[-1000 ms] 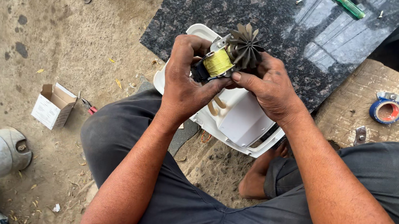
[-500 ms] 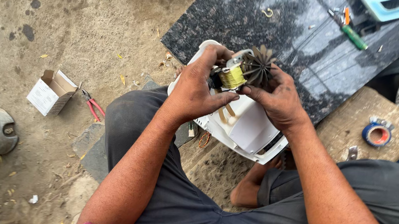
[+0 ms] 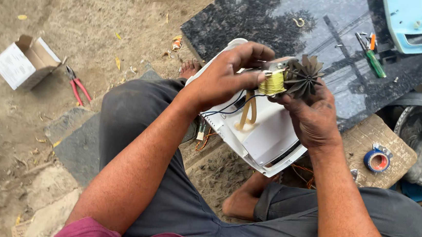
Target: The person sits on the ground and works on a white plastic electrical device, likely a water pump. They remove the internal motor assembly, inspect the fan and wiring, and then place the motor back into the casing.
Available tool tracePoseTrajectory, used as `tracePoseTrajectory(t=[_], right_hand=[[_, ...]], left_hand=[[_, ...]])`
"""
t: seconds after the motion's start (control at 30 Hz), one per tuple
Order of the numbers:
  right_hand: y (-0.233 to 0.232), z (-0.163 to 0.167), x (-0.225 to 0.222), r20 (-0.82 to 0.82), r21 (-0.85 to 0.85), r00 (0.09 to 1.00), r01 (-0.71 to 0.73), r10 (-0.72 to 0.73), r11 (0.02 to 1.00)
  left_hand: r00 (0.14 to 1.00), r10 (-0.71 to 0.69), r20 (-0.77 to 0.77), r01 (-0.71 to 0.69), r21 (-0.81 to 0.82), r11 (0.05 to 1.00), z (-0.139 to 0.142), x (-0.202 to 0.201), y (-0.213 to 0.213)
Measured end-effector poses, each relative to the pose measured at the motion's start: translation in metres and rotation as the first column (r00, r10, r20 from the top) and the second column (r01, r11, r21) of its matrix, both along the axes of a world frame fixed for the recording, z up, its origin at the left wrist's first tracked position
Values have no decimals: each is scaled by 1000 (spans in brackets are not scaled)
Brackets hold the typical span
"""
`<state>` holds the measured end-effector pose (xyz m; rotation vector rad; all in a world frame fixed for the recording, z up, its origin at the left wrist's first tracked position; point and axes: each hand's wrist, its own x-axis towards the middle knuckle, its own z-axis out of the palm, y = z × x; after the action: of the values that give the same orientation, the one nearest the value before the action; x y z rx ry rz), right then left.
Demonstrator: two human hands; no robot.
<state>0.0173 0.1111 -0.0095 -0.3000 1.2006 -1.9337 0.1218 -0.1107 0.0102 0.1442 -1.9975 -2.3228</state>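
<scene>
- Grip: our left hand (image 3: 225,81) pinches the yellow-wound motor (image 3: 272,82); our right hand (image 3: 314,118) cradles its dark fan (image 3: 304,76).
- Motor sits above the white casing (image 3: 265,139), near the dark stone surface (image 3: 261,20).

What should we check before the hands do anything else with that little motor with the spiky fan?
1. Left hand grips the motor: ok.
2. Right hand supports the dark fan wheel: ok.
3. Wires run from the motor toward the white housing; whether they are snagged: cannot tell.
4. White housing resting steady on the lap: cannot tell.
5. Green screwdriver lies on the dark stone slab, close by: ok.
6. Red pliers lie on the ground, off to the side: not ok.
</scene>
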Motion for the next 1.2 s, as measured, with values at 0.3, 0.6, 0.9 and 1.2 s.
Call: tracePoseTrajectory(t=[0.3,0.6,0.9,1.2], right_hand=[[-9,17,8,-252,211,963,-45,99,976],[-11,32,6,-596,297,780,-8,192,955],[-11,26,8,-202,358,973,-34,113,933],[-8,24,17,108,-127,991,-65,79,990]], left_hand=[[995,32,90,-44,140,989,-13,0,6],[998,-70,0,65,360,931,-41,-3,7],[985,170,11,-170,21,985,-33,-3,16],[988,153,6,-149,-205,967,-10,3,8]])
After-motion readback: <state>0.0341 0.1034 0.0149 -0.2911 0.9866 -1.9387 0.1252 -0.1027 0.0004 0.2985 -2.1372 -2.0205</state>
